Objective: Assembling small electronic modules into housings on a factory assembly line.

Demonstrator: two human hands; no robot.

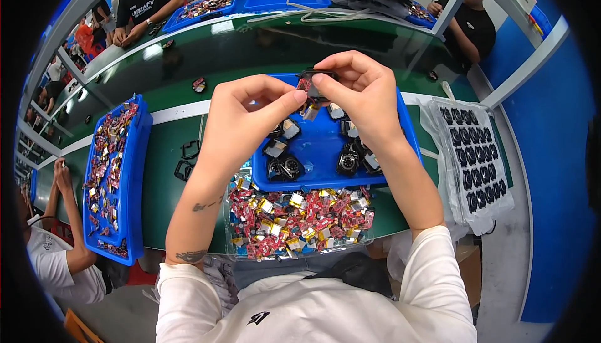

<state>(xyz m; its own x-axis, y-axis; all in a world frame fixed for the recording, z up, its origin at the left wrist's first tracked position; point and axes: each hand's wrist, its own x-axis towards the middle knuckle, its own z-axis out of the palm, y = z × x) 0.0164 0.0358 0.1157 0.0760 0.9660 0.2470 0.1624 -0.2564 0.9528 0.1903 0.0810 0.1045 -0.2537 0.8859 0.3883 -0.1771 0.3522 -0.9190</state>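
Both my hands are raised close together over a blue tray [316,149]. My left hand [247,108] pinches a small red circuit board [304,84], from which a silver and yellow battery [310,112] hangs. My right hand [369,96] grips a black watch case [317,91] with thumb and fingers, right against the board. My fingertips partly hide how the two meet. In the tray lie several black watch cases [291,168], some with silver batteries showing. Nearer my body, a clear tray [236,256] holds a heap of red boards with batteries [300,221].
At left stands a long blue bin [139,155] of boards. Black frames [183,169] lie beside it. A tray of black cases in rows [472,155] sits at right on plastic. Beyond runs a green conveyor belt [269,49]. Co-workers sit across it and at left; metal posts [501,80] frame the bench.
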